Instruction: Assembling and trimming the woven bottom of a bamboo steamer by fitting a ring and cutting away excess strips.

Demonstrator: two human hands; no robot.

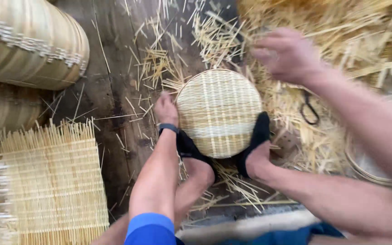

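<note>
While the round woven basket (217,113) stands on edge on the dark wooden floor (114,72), it is clamped between the person's 2 feet, each in a black sock: one foot (191,152) presses its lower left rim and the other foot (256,145) presses its lower right rim. The basket's flat woven face turns up toward the camera, pale straw in colour with a lighter band across its lower part. The left hand (165,109) rests against the basket's left rim, its fingers curled together against the edge; whether they pinch a strip there I cannot tell. A dark band (169,128) sits on that wrist, and a blue sleeve (149,229) covers the upper arm. The right hand (286,55) is raised above and to the right of the basket, apart from it, blurred, with its fingers loosely bent; what they hold, if anything, cannot be made out. Loose bamboo strips (341,31) lie heaped under and behind that hand, and short offcuts (159,63) are scattered over the floor. Black scissors (309,109) lie among the straw just right of the basket. A flat woven mat (46,181) with bristling ends lies at lower left, and 2 large finished baskets (28,43) lie on their sides at upper left.
</note>
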